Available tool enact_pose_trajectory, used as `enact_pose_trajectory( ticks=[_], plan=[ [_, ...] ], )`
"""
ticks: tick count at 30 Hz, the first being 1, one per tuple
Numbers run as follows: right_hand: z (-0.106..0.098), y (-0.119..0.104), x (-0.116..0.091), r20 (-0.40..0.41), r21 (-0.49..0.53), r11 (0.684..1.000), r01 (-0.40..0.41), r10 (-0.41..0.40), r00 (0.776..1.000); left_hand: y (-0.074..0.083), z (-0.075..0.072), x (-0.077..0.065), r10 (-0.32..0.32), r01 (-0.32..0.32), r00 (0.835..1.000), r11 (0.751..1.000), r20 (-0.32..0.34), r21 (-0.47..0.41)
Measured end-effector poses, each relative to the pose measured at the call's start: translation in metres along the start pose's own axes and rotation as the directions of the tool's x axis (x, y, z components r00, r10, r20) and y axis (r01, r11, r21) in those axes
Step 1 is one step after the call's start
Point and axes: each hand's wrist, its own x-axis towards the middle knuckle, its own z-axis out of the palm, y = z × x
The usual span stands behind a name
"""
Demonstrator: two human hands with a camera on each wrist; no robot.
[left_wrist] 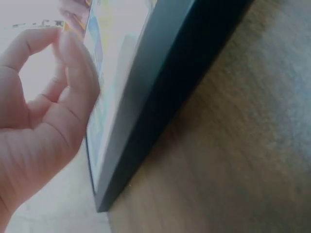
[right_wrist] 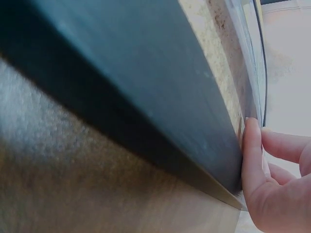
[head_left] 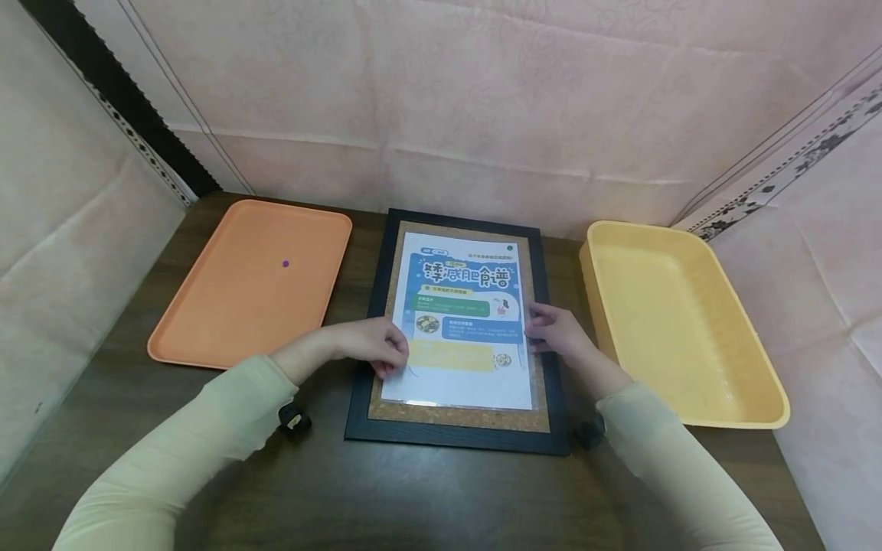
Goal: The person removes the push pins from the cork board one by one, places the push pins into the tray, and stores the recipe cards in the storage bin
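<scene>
A printed sheet in clear film [head_left: 458, 386] lies over the cork board [head_left: 462, 415] inside a black frame [head_left: 455, 440]. My left hand [head_left: 372, 344] is at the sheet's left edge, thumb and index fingertip together in a pinch there. In the left wrist view the left hand [left_wrist: 48, 92] shows its thumb and index forming a loop beside the frame [left_wrist: 146, 87]. At the right edge, my right hand [head_left: 561, 333] pinches the sheet's clear margin. The right wrist view has the right hand's thumb and index [right_wrist: 251, 145] close together at that edge, over the cork.
To the left lies an orange tray [head_left: 241, 298] with a small purple piece [head_left: 285, 264] on it. A deep yellow bin [head_left: 675, 314] stands on the right. The dark wooden table [head_left: 413, 497] meets pale cloth walls [head_left: 448, 99] at the back and sides.
</scene>
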Motion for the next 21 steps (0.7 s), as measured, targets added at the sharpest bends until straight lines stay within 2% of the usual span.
enact_pose_trajectory(
  ticks=[11, 16, 21],
  plan=[
    [0.000, 0.000, 0.000, 0.004, 0.008, 1.000, 0.018, -0.018, 1.000, -0.010, -0.018, -0.001, -0.002, -0.009, 0.998, 0.987, -0.067, -0.162],
    [0.000, 0.000, 0.000, 0.004, 0.006, 1.000, 0.018, -0.018, 1.000, -0.014, -0.029, -0.007, -0.007, -0.022, 0.990, 0.979, -0.140, -0.202],
    [0.000, 0.000, -0.001, 0.004, 0.004, 1.000, 0.017, -0.017, 1.000, -0.023, -0.044, -0.014, -0.030, -0.018, 0.973, 0.978, -0.230, -0.206]
  ],
)
